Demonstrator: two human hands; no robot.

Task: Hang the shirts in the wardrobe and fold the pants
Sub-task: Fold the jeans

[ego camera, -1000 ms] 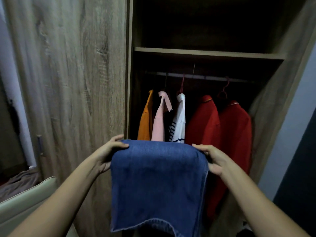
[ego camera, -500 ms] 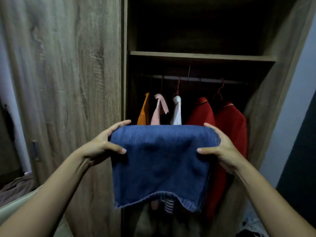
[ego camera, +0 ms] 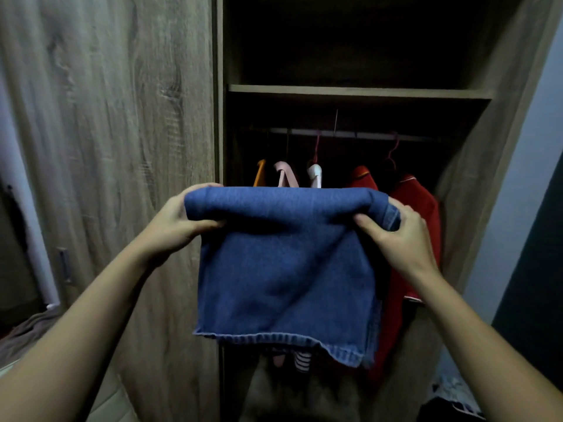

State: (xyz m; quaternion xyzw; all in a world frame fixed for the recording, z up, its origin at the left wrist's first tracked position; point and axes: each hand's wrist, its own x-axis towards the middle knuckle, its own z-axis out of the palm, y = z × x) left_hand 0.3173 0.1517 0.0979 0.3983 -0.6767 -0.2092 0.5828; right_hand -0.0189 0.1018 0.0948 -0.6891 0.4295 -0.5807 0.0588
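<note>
Folded blue denim pants hang in front of the open wardrobe, held up at chest height. My left hand grips their upper left fold, thumb underneath. My right hand grips the upper right fold beside the stitched hem. Behind the pants, several shirts hang on the rail: an orange one, a pink one, a white striped one and two red ones. The pants hide most of them.
The closed wooden wardrobe door with a small handle fills the left. A shelf sits above the rail with a dark compartment over it. A beige cushion edge and brown cloth lie low left; a wall stands at right.
The pants have been raised toward the rail and their top edge rolled over. Both hands shifted from resting on the top edge to gripping the folded corners.
</note>
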